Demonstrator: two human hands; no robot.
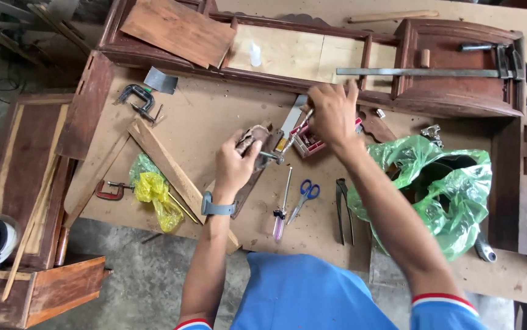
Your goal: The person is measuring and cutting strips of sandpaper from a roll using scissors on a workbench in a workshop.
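What sits between the two hands is hard to make out: a small metal clamp (274, 154) seems to be fixed on a dark carved wood piece (252, 166), but the fingers cover much of both. The left hand (234, 164), with a grey watch at the wrist, is closed around the top of the wood piece, which lies on the worktop (208, 116) right under it. The right hand (332, 113) pinches the clamp's screw handle, just up and right of the left hand. Near them lie one pair of blue scissors (304, 194), one purple-handled screwdriver (280, 214), one pair of pliers (343, 208) and one green plastic bag (453, 189).
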